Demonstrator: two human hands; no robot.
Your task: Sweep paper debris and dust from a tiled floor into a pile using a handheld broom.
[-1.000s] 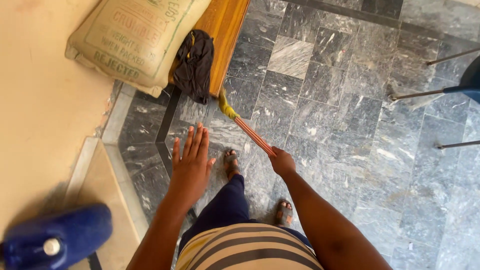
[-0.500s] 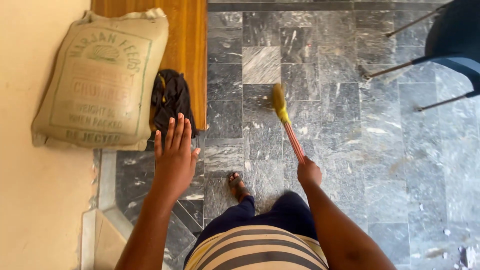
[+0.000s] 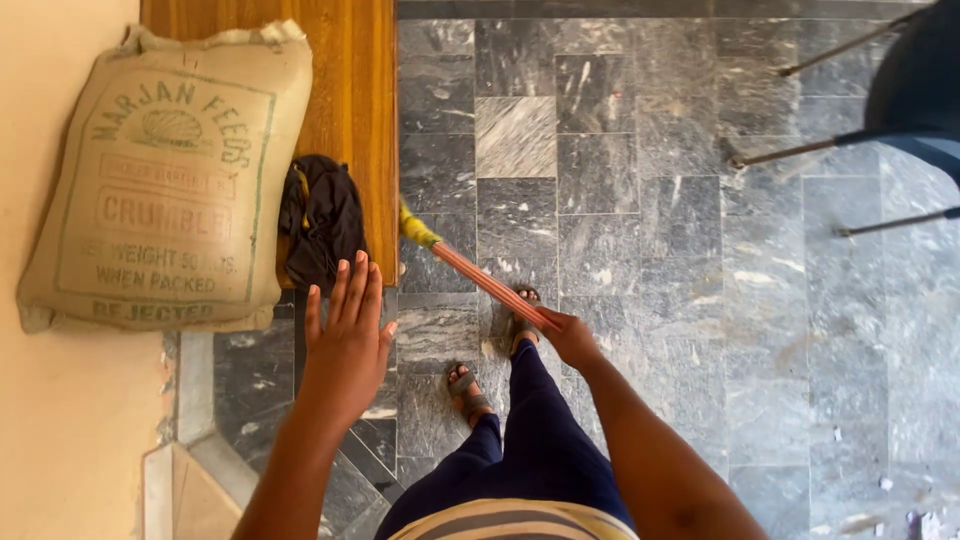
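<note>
Leaning against the cream-coloured wall [image 3: 60, 420] at far left, a large tan woven feed sack with green printing [image 3: 165, 185] rests on its edge, propped partly against the wall and partly over the varnished wooden door panel [image 3: 355, 100] behind it, which keeps it upright and off the open floor. Just right of the sack, a crumpled black cloth with a yellow trim [image 3: 322, 220] lies bunched at the foot of the door, touching it.

The left hand [image 3: 347, 340] is held out flat and empty, fingers spread and raised above the grey marble-tiled floor [image 3: 640, 250], seemingly for balance rather than grip; it touches nothing, and the cloth is the nearest object.

To its right, the broom with a pink-striped handle and yellow-green bristle head [image 3: 470, 270] slants from lower right to upper left, its bristles meeting the floor at the door's bottom corner, where dust would collect. The right hand [image 3: 570, 335] is closed around the handle's end, the low one-handed hold suiting a short broom.

Sandalled feet [image 3: 467, 385] stand between. At far right, a dark blue chair on thin metal legs [image 3: 905, 100] stands well apart.
</note>
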